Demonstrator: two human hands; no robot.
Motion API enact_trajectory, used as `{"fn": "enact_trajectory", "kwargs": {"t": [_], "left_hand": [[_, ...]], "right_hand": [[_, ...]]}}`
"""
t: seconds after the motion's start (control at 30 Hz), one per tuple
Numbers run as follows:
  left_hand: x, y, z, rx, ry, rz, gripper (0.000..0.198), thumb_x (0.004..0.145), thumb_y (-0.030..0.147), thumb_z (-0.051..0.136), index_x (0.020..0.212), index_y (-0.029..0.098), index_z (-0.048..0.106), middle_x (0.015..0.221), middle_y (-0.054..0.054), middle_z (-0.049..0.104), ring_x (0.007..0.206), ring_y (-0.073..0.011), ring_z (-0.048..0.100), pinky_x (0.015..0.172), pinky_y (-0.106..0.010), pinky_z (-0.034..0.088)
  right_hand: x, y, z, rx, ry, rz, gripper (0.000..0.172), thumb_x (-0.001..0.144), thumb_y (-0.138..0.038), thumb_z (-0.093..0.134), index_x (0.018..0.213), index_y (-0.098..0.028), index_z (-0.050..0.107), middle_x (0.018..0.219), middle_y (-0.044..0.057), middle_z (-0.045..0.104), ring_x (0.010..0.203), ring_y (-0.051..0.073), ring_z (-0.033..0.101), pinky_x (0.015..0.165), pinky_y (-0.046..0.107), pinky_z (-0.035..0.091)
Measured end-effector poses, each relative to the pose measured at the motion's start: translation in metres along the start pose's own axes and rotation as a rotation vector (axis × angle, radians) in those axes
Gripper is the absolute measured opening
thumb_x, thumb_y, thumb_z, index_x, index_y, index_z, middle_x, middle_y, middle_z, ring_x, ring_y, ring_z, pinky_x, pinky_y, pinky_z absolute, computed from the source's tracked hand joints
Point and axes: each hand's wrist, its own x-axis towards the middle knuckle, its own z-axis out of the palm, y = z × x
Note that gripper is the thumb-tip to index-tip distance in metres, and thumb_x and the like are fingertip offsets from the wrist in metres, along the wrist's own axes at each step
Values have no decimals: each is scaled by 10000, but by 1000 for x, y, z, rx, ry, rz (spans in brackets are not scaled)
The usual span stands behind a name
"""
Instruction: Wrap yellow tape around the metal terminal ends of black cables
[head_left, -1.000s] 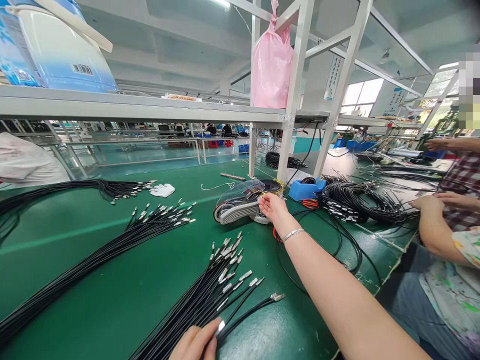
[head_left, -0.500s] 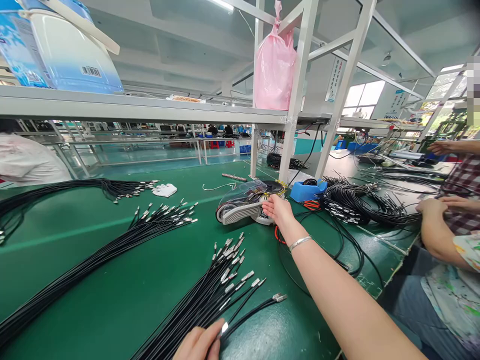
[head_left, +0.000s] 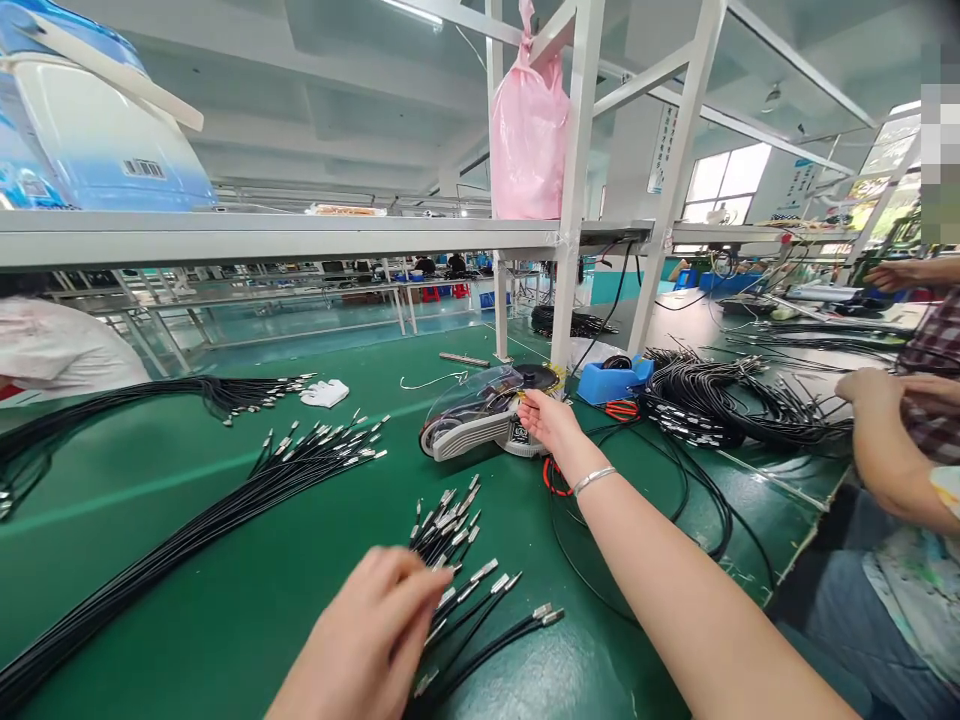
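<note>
My left hand [head_left: 367, 640] has slid forward off the one connector it pinched. It's blurred now and seems unclenched, flat over the black cables [head_left: 450, 545] fanning just beyond its fingers: thin rubbery cords, shiny metal tips. My right hand [head_left: 546, 415] stays with fingertips on the rounded plastic tape dispenser [head_left: 469, 425]; I can't tell if it's pinching.

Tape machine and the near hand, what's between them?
Head view: silver-tipped black cables between left hand and tape dispenser, then bare green table.

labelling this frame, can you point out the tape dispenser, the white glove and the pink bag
tape dispenser [head_left: 472, 425], head view, middle of its body
white glove [head_left: 324, 393], head view, middle of the glove
pink bag [head_left: 529, 150], head view, middle of the bag
</note>
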Motion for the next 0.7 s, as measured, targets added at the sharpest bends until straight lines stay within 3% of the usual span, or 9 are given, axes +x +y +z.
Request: {"fn": "enact_trajectory", "kwargs": {"t": [0.1,0.2,0.33,0.47,0.7], "left_hand": [[84,-10,-3,87,-88,-5,304,906,227,391,960,234,690,859,-50,650,828,-175,601,712,-266,504],[161,-24,18,159,-155,26,281,865,195,441,990,214,692,842,-45,651,848,-184,593,763,-282,491],[229,-40,48,210,-141,49,324,858,178,420,1046,197,683,926,-75,638,950,-219,563,830,-320,464],[257,-47,62,247,-218,115,305,831,174,451,989,206,710,907,-75,640,943,-226,557,811,-316,460],[266,-46,66,283,-313,183,313,817,160,438,921,187,732,901,-90,642,932,-231,559,789,-308,457]], "right_hand": [[-1,-2,-2,-13,-18,18,298,908,-294,563,1167,-148,555,1156,89,591,957,210,616,798,402,530],[-3,-4,-2,-23,-31,26,286,909,-291,563,1156,-146,560,1138,85,598,937,203,621,781,390,536],[-4,-4,-3,-28,-38,27,255,911,-287,560,1119,-140,573,1071,71,618,862,177,633,722,349,549],[-3,-4,-5,-14,-50,34,225,918,-295,551,1066,-131,588,986,52,634,775,148,634,657,306,548],[-5,-5,-8,12,-61,39,207,927,-305,538,921,-113,615,812,15,645,634,105,622,556,239,530]]}}
